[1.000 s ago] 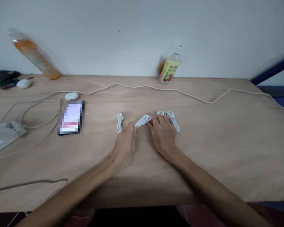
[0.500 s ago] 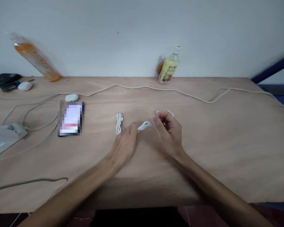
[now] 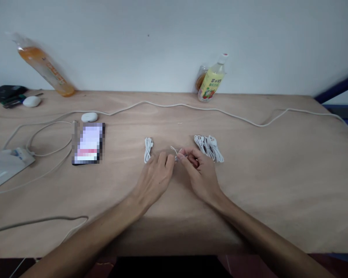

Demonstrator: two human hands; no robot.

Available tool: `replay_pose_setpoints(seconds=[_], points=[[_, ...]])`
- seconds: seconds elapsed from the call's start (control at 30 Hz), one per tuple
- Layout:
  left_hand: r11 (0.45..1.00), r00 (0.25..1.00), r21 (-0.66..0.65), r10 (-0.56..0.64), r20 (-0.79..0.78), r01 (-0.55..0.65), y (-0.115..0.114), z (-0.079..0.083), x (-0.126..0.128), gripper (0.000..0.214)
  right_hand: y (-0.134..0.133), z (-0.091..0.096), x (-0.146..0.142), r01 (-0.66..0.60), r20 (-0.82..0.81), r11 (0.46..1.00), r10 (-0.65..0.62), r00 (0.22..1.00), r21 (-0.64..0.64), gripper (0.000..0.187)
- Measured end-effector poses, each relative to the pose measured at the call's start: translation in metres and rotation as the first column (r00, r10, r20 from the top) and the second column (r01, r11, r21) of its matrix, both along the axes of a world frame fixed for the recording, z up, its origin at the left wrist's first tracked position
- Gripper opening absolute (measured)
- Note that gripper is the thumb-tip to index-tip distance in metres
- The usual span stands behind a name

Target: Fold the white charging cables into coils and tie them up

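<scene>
My left hand [image 3: 158, 173] rests low over the table with its fingers closed on a coiled white cable [image 3: 176, 158]. Most of this cable is hidden between my two hands. Meeting it from the right, my right hand [image 3: 200, 170] pinches a thin white tie [image 3: 174, 149] between thumb and index finger, its loose ends sticking up above the fingertips. Just beyond my left fingers lies another bundled white cable [image 3: 148, 150]. Behind my right hand several white cable bundles [image 3: 209, 148] lie side by side.
A phone [image 3: 88, 143] and a white earbud case [image 3: 89, 117] lie to the left. One long white cord [image 3: 174, 105] crosses the table's back. An orange drink bottle [image 3: 46, 69] and a yellow-labelled bottle [image 3: 212, 82] lean against the wall. A white box [image 3: 10, 168] sits at far left.
My right hand has moved left and slightly toward me, bringing the thin tie to the cable at my left hand. The bundles on the right are now uncovered.
</scene>
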State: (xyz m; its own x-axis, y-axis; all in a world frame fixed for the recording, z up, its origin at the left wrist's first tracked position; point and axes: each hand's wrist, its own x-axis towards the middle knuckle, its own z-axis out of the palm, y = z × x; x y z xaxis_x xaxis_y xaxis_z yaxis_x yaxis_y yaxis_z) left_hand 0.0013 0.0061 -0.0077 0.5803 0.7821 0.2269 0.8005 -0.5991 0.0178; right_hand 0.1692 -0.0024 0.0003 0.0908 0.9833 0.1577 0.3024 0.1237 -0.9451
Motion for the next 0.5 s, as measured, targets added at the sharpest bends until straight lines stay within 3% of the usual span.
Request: replay_pose_setpoints(seconds=[0.2,0.5], points=[[1.000,0.999,-0.021,0.024,0.028,-0.023,0.0006,0.0022,-0.0023,0.020,-0.0044,0.0016,-0.0036,-0.059,-0.034,0.998,0.060,0.998,0.013,0.019],[0.992,0.985,-0.052,0.125,0.123,-0.119,-0.0014,0.0009,-0.0028,0.022,-0.0058,0.0015,-0.0050,-0.094,-0.167,0.991,0.077,0.983,-0.098,0.021]])
